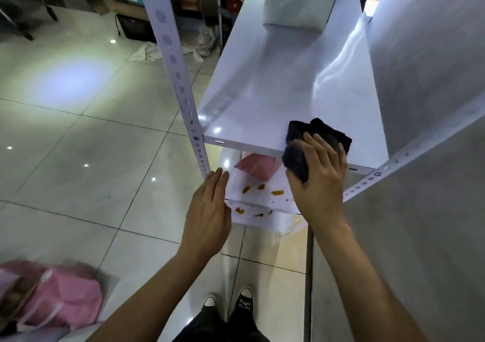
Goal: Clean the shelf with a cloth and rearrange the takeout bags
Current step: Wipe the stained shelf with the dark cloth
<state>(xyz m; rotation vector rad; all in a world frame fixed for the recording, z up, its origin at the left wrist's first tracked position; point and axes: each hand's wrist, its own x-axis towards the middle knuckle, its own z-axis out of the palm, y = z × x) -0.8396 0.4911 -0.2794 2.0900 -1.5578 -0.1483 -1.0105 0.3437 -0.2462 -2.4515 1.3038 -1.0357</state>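
Right hand (316,181) grips the dark cloth (312,145) on the shelf's (262,100) front edge; left hand (210,210) flat, fingers straight. Pink takeout bags (57,299) wait on the floor. Wiping step; next, sweep inward.

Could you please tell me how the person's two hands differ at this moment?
The right hand grips a dark cloth at the front edge of the white shelf; the left hand holds nothing. The right hand's fingers curl over the cloth; the left's are straight, beside the perforated upright. Both are bare.
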